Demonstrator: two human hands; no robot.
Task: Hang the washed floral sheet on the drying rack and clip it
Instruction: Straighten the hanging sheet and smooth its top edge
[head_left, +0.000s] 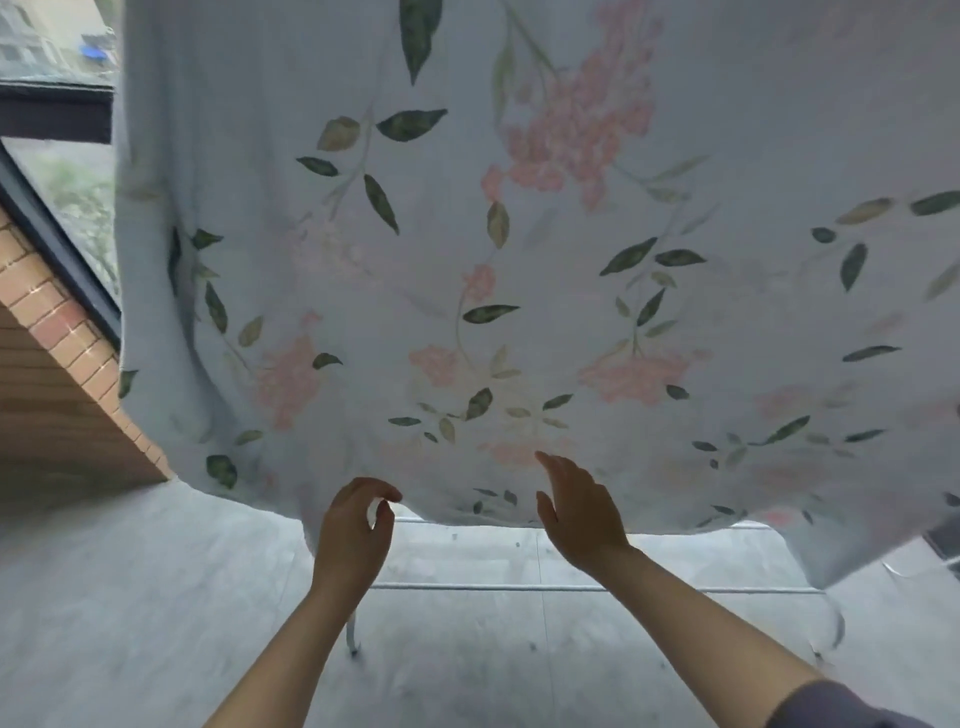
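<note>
Our left hand (358, 525) pinches the hem of the pale-blue floral fabric sheet (467, 260) draped over the white metal drying rack (493, 588), right hand (579, 514) spread against it; unclipped, we risk wind dragging it off.

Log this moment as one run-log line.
floral sheet: hanging, drying rack rail below hem | left hand: fingers curled at hem, grip unclear | right hand: open, by sheet | clipping: not seen
</note>
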